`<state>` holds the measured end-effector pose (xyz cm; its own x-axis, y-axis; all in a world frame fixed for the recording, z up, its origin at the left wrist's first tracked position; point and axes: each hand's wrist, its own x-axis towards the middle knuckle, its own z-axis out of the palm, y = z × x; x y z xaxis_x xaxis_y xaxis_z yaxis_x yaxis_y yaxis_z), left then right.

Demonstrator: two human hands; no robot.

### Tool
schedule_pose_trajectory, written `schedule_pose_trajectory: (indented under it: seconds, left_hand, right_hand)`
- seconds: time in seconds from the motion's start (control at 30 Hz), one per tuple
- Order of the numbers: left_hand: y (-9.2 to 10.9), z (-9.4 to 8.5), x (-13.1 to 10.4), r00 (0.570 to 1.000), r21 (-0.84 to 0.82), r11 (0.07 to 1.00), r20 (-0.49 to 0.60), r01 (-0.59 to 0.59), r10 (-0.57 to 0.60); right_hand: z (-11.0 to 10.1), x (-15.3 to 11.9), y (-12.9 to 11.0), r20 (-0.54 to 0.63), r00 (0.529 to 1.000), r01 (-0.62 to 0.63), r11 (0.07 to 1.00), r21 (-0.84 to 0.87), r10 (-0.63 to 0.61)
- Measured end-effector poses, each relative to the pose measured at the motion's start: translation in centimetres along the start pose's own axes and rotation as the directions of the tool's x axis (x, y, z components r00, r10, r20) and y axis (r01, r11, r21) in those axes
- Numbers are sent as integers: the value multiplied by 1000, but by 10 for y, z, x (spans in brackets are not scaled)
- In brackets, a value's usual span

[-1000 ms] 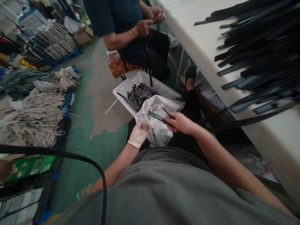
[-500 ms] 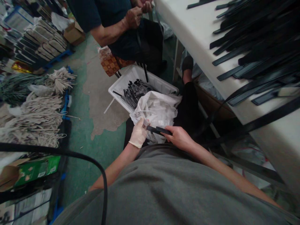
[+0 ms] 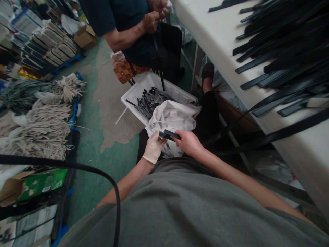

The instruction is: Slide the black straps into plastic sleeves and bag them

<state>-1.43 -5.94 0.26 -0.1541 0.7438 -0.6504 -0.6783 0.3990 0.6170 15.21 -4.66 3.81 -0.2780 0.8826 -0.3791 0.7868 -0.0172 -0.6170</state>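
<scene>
My left hand, in a pale glove, is closed on one end of a black strap over my lap. From the right my bare right hand grips the strap, with two dark ends overlapping between the hands. Just beyond them lies a white plastic bag holding small clear pieces. The bag rests against a white crate, in which dark strips are heaped.
At the right, a white table bears many black straps. Another person sits beyond the crate. Bundled cords lie on pallets at left. A black cable curves across the lower left.
My left hand now covers the strap's left end, where a small white piece showed before. My right hand has shifted slightly up and left. The view has shifted a little.
</scene>
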Motion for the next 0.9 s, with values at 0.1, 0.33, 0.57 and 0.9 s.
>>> schedule_pose_trajectory:
  seconds: [0.1,0.33,0.57,0.9]
  left_hand:
    - [1,-3,-2,992,8,992,14,-125,125]
    - [16,-21,-3,987,68,985,49,-158,155]
    - [78,-59,-20,874,16,885,-148,-466,463]
    - [62,-81,-42,888,-16,925,-288,-379,358]
  right_hand:
    - [3,5,-8,-42,999,13,997,-78,-17]
    - [0,8,-29,107,982,157,988,2,-157]
    - [8,9,-61,303,907,250,952,175,-293]
    - [25,12,-67,435,810,290,913,288,-394]
